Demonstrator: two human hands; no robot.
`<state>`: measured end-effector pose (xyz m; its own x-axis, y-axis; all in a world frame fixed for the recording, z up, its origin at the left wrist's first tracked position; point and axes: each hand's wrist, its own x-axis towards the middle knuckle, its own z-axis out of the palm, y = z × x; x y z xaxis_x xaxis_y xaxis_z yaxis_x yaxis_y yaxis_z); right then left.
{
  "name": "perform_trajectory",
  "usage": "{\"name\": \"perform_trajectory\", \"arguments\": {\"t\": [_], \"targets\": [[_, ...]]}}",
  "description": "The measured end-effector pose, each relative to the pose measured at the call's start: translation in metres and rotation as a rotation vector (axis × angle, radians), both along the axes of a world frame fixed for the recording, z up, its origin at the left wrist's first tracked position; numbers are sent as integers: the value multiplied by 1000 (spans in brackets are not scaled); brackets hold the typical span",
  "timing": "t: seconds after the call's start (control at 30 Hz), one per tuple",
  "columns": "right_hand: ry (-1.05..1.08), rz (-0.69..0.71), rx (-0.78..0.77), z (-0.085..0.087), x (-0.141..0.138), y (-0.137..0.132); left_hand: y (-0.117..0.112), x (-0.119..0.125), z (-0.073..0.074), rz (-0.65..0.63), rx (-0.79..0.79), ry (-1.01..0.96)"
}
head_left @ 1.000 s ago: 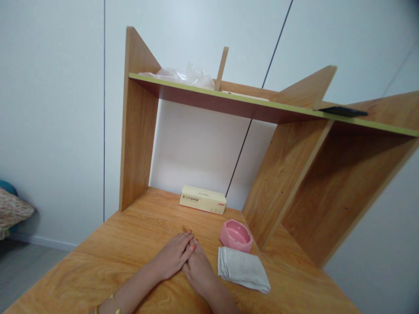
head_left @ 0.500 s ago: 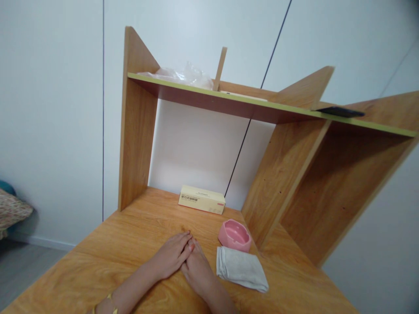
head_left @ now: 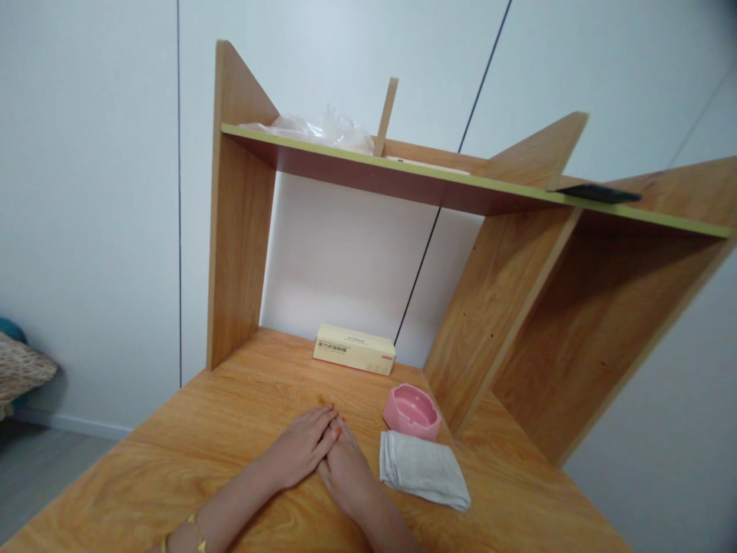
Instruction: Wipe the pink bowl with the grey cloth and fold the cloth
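My left hand [head_left: 302, 447] lies flat on the wooden desk [head_left: 190, 453], its fingers stretched out and its thumb side touching my right hand [head_left: 347, 470]. My right hand rests palm down, its fingertips partly hidden where the two hands meet. Neither hand holds anything that I can see. Just right of my right hand lies a folded light grey cloth [head_left: 424, 470]. Behind the cloth sits a pink ashtray [head_left: 412, 411] with notches in its rim. A cream cling film box [head_left: 354, 350] stands farther back near the wall.
A wooden shelf [head_left: 368, 173] spans above the desk, with upright panels at left and right. On it lie a clear plastic bag [head_left: 328, 132] and a flat dark object [head_left: 599, 193]. At far left, a patterned cushion-like thing [head_left: 26, 372] shows above the floor.
The view has shifted very slightly. Both hands and the objects on the desk stay in the same places.
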<state>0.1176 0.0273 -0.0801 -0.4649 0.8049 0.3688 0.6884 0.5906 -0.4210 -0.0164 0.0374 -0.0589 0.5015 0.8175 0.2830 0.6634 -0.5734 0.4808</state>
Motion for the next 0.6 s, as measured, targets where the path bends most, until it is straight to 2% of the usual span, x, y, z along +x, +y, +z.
{"name": "perform_trajectory", "arguments": {"t": [0.6], "targets": [[-114,-43,-88,7,-3,-3,-1,0,2,-6,-9,-6]]}}
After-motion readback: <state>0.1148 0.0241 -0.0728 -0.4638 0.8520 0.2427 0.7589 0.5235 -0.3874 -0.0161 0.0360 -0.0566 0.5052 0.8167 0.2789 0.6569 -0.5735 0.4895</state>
